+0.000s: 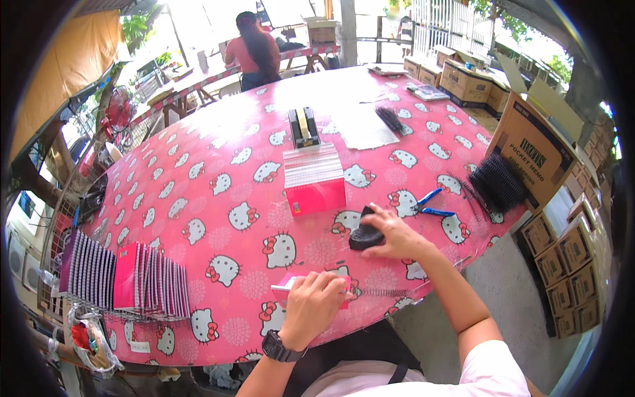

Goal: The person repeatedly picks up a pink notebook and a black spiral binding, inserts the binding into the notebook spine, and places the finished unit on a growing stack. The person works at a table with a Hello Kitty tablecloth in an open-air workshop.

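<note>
Left hand (pixel 313 303) is over a pink notebook (pixel 283 288) near the table (pixel 254 258) edge, can't tell if gripping; right hand (pixel 399 236) clamped on black gadget (pixel 362 240), roomy leftward.

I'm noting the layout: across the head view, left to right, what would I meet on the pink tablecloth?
Purple spiral notebooks, pink spiral notebooks, pink-covered paper stack, black object touched by the right hand, blue-handled pliers, pile of black coils.

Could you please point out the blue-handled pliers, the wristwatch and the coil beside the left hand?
Blue-handled pliers (pixel 437 212): head view, lower handle.
Wristwatch (pixel 273 344): head view, dark case.
Coil (pixel 383 292): head view, visible middle.
</note>
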{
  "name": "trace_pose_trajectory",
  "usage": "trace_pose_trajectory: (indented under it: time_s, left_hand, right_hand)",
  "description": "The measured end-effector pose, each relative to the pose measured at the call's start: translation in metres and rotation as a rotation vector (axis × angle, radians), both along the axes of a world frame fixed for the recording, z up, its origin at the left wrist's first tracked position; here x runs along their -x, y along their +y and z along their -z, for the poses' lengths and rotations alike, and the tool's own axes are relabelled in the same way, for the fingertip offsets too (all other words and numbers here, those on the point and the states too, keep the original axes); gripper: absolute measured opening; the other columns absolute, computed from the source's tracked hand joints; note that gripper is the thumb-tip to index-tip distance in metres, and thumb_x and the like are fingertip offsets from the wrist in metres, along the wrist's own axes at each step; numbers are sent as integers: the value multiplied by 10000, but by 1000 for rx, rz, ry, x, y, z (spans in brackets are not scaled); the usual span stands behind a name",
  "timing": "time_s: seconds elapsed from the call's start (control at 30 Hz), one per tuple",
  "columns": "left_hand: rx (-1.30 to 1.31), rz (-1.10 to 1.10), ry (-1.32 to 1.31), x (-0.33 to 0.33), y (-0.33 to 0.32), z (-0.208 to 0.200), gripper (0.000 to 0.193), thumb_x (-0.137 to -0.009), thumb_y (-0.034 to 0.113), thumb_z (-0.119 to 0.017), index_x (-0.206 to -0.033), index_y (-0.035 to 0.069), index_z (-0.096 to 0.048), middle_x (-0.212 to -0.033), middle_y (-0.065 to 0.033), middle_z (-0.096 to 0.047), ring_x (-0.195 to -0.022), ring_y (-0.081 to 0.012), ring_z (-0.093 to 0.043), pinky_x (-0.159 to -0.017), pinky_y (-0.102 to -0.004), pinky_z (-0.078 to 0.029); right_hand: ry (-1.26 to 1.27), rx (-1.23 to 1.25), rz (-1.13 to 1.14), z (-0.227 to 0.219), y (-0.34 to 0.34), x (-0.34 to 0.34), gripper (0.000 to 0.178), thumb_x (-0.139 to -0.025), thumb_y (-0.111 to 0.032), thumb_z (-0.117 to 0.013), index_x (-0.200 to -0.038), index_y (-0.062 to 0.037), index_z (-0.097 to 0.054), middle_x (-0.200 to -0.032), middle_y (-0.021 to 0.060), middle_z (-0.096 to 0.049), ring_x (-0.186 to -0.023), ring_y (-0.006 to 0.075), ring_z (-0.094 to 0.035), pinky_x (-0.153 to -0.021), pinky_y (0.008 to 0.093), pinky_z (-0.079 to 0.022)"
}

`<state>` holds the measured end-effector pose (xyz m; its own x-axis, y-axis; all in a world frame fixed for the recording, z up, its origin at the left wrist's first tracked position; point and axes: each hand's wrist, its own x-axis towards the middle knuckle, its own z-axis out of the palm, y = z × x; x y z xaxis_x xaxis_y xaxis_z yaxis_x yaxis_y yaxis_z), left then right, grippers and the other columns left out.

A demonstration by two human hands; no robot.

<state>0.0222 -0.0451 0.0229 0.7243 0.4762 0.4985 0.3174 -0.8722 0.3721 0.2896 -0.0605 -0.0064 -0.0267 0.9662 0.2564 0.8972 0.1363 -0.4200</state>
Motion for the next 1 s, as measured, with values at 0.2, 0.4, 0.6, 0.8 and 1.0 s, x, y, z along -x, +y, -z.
trace_pose_trajectory:
  time_s: [0.2,0.4,0.6,0.8,1.0]
  left_hand:
    - [-51,-40,-35,1,-2,-3,191,-792,300,-713,-862,134,-648,-811,-9,-637,-787,-195,-588,-813,-369,-357]
    - [-81,-57,48,22,0,-3,176,-749,257,-745,-862,149,-664,-744,31,-623,-744,-167,-581,-850,-383,-340]
    - [-39,-170,32,33,-3,11,198,-728,283,-761,-836,165,-644,-758,37,-612,-800,-159,-581,-976,-453,-269]
    - [25,-197,-28,37,-7,13,224,-655,318,-806,-728,155,-670,-706,24,-621,-769,-172,-581,-985,-446,-267]
    - [-8,-186,-55,34,-4,15,217,-636,314,-811,-717,173,-668,-693,46,-605,-762,-154,-575,-963,-446,-256]
  right_hand:
    - [-17,-7,25,12,18,0,645,-640,-458,-815,-1157,-149,-587,-1342,250,-453,-1182,435,-440,-1012,515,-380]
    - [277,51,-61,13,7,11,556,-754,-514,-734,-1144,-134,-620,-1214,189,-560,-1123,354,-485,-957,453,-410]
    - [1088,413,-538,10,-30,20,622,-787,-536,-672,-1151,-33,-640,-1163,91,-621,-1147,228,-522,-992,370,-372]
    - [996,380,-456,-2,-41,48,652,-739,-559,-691,-1068,4,-692,-1101,136,-656,-1237,320,-476,-1050,457,-302]
    - [1023,559,-456,12,-33,46,672,-764,-514,-702,-1166,19,-616,-990,41,-625,-930,136,-548,-842,281,-419]
